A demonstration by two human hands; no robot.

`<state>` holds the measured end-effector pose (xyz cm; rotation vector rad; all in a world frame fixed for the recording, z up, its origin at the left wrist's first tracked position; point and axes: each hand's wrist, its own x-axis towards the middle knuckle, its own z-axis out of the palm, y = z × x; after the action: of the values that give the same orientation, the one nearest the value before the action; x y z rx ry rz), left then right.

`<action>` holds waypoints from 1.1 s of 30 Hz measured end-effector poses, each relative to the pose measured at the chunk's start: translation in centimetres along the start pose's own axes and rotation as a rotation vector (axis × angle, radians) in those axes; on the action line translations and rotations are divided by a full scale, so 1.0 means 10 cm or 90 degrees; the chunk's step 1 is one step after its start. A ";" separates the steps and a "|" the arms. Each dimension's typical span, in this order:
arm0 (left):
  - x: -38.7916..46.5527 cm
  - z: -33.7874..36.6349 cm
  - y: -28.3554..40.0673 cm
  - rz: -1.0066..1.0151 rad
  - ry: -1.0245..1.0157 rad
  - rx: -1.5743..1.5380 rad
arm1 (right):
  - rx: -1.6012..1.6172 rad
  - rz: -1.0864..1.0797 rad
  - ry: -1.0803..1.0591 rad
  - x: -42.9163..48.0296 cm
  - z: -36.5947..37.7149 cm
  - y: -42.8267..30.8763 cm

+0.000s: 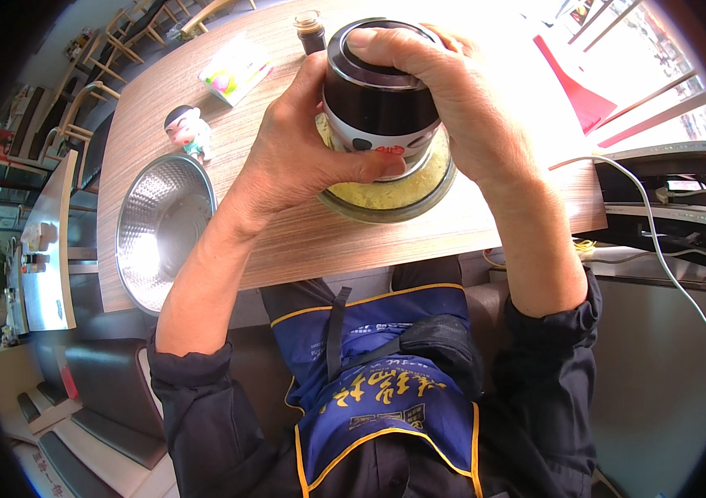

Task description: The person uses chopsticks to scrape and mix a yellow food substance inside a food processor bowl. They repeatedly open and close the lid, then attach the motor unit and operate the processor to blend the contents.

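A food chopper stands upright on the wooden table before me. Its black and white motor head [381, 109] sits over a clear round bowl [384, 215]. Pale yellow-green minced food [415, 187] fills the part of the bowl that shows. My left hand [303, 149] wraps the head's left side, its thumb lying across the white lower band. From the right, my right hand [471, 112] grips the head, with the thumb on the dark top. The fingers behind the head are partly hidden.
On the table [291, 249] a perforated metal basin [166, 230] stands at the left edge. Past it are a cartoon figurine [190, 134], a tissue pack [236, 71] and a dark bottle [310, 34]. A white cable [645, 205] hangs at right, by a shelf [670, 205].
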<state>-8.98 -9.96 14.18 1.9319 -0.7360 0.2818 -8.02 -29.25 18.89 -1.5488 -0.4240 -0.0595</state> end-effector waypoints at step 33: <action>0.02 -0.02 0.16 -0.113 -0.018 -0.083 | -0.005 0.051 0.028 -0.03 -0.07 -0.04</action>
<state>-9.78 -10.39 15.55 1.8651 -0.5826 0.0955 -8.30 -29.99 19.15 -1.5673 -0.3261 -0.0332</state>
